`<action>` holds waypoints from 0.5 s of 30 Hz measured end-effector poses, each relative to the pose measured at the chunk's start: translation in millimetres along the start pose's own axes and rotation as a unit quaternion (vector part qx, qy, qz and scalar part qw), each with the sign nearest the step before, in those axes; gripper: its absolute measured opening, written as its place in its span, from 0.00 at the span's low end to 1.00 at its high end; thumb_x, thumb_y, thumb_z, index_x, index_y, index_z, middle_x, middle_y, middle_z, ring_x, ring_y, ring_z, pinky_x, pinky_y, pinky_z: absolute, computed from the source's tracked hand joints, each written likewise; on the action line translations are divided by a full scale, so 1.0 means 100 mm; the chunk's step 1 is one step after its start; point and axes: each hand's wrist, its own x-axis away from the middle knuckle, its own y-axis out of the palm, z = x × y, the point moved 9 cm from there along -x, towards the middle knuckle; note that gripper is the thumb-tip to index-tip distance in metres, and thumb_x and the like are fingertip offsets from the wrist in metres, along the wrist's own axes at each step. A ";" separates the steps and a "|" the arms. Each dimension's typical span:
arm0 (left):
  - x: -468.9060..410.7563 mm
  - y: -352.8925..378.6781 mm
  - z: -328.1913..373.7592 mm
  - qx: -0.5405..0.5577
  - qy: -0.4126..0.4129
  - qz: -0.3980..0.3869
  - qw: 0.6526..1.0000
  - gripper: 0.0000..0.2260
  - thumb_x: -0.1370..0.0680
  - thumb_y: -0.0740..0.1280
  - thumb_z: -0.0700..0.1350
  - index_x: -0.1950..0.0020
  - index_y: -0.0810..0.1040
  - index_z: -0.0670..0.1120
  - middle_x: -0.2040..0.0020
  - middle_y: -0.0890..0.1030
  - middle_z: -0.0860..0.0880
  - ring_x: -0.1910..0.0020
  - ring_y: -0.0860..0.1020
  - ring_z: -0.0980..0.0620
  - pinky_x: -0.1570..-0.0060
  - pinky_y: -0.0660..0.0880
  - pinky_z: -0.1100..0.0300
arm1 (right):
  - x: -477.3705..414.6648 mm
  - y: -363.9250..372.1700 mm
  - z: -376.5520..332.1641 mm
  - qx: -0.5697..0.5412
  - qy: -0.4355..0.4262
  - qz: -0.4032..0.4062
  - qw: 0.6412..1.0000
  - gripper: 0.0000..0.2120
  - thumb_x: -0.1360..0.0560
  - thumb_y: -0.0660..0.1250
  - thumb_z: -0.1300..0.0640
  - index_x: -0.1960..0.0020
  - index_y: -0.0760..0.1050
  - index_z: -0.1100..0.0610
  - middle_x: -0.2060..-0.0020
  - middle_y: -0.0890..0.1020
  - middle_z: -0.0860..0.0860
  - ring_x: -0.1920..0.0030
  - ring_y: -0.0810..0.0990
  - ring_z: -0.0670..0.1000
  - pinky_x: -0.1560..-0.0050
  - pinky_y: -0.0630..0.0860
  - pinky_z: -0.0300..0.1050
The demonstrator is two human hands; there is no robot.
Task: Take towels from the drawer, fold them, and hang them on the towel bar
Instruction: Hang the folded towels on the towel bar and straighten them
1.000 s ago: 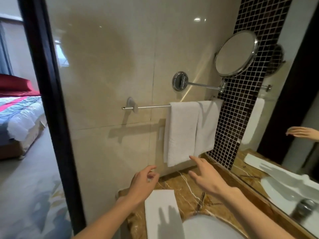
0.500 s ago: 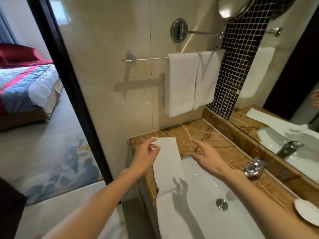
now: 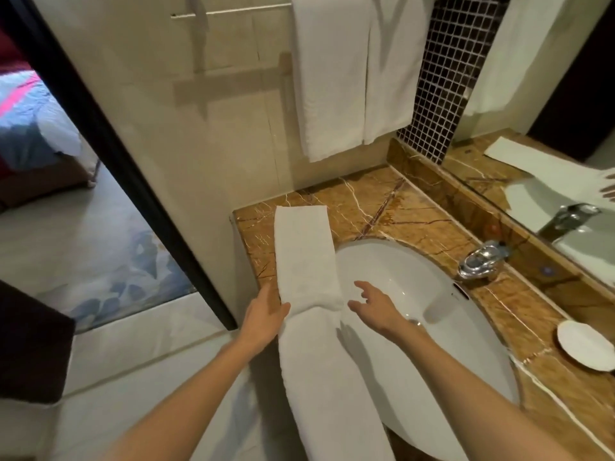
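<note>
A long white towel (image 3: 304,257), folded into a narrow strip, lies along the left side of the marble counter (image 3: 382,201) and runs down over the sink's near edge. My left hand (image 3: 266,316) touches the strip's left edge at its middle, thumb against the cloth. My right hand (image 3: 374,304) hovers with spread fingers just right of the strip, over the basin. Two folded white towels (image 3: 352,71) hang side by side on the chrome towel bar (image 3: 233,11) on the wall above.
A white sink basin (image 3: 416,294) fills the counter's middle, with a chrome faucet (image 3: 481,262) behind it and a small white dish (image 3: 585,349) at the right. A mirror (image 3: 549,168) runs along the right. A doorway (image 3: 83,211) opens left to a bedroom.
My view has tilted down from the towel bar to the counter. Both hands dropped from near the hanging towels to the middle of the folded strip, the left now touching it.
</note>
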 end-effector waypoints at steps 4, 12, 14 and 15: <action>-0.15 0.14 -0.31 0.009 -0.044 -0.006 0.999 0.30 0.23 0.67 0.50 0.24 0.59 0.49 0.29 0.69 0.47 0.33 0.70 0.48 0.36 0.69 0.53 | -0.18 0.24 0.26 -0.015 0.041 -0.025 0.999 0.29 0.23 0.64 0.52 0.25 0.60 0.52 0.28 0.68 0.56 0.30 0.68 0.55 0.35 0.67 0.46; -0.37 0.39 -0.54 0.100 -0.069 -0.023 0.992 0.24 0.24 0.68 0.43 0.29 0.68 0.47 0.43 0.79 0.42 0.45 0.79 0.46 0.45 0.77 0.49 | -0.41 0.70 0.56 -0.047 0.094 -0.066 0.992 0.34 0.22 0.63 0.51 0.22 0.50 0.54 0.25 0.61 0.57 0.27 0.65 0.57 0.30 0.64 0.50; -0.41 0.39 -0.54 0.115 -0.072 -0.009 0.991 0.19 0.24 0.68 0.43 0.33 0.72 0.47 0.50 0.79 0.44 0.52 0.79 0.48 0.53 0.78 0.56 | -0.46 0.78 0.59 -0.104 0.107 -0.067 0.987 0.35 0.21 0.63 0.52 0.22 0.49 0.56 0.24 0.61 0.57 0.27 0.65 0.57 0.30 0.64 0.50; -0.43 0.38 -0.54 0.120 -0.071 -0.005 0.990 0.16 0.24 0.68 0.43 0.36 0.74 0.47 0.52 0.79 0.45 0.53 0.79 0.49 0.55 0.77 0.58 | -0.48 0.81 0.60 -0.150 0.118 -0.060 0.980 0.35 0.21 0.64 0.52 0.22 0.49 0.57 0.25 0.62 0.57 0.28 0.66 0.57 0.32 0.66 0.50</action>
